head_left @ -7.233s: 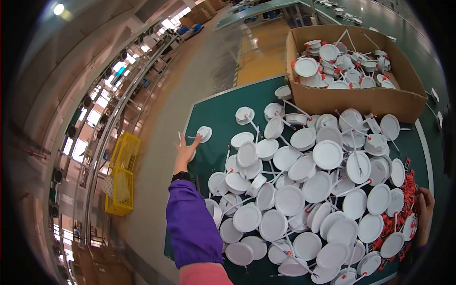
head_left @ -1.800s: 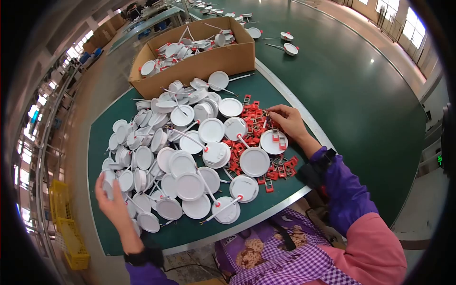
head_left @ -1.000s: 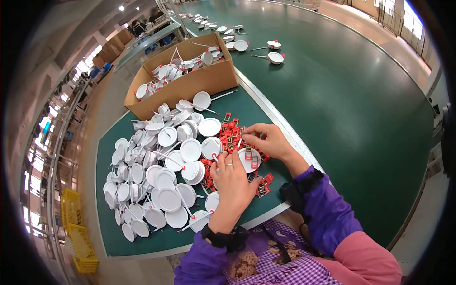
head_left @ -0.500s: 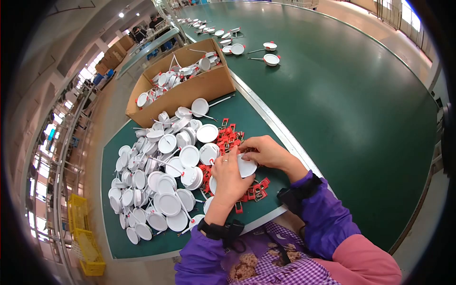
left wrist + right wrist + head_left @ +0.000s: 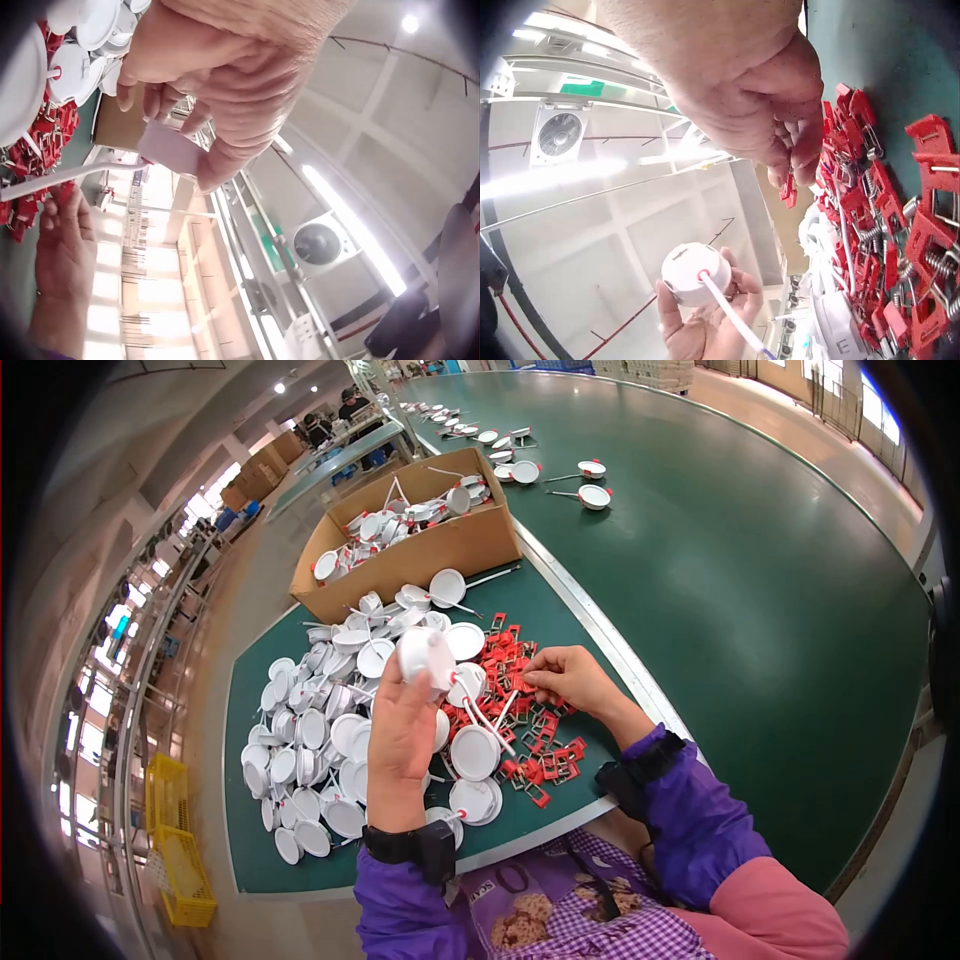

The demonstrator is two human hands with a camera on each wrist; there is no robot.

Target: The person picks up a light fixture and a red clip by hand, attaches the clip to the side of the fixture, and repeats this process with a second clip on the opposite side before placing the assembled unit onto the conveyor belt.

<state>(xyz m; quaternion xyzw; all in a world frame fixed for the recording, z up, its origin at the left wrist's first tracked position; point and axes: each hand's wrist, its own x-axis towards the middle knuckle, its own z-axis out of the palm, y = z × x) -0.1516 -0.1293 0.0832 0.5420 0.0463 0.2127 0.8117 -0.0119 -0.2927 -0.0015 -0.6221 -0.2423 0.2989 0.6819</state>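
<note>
Head view bright, even daylight; windows [image 5: 872,408] far beyond my right fingers [image 5: 540,682] blow out. Fisheye bends the desk [image 5: 740,590], black vignette all round. Soft shadows under my fingers, faint sheen on the desk beyond them. Left wrist: strip light [image 5: 352,217] glares, my left hand [image 5: 240,67] backlit, blurred. Right wrist: red clip [image 5: 788,189] at my fingers sharp, white lamp [image 5: 696,274] clear, ceiling overexposed.

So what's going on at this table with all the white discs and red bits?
A person works at a green table heaped with round white lamps and red clips. Their left hand holds one lamp up above the pile. Their right hand pinches a single clip between its fingers, just over the loose clips. A cardboard box at the back holds more lamps.
</note>
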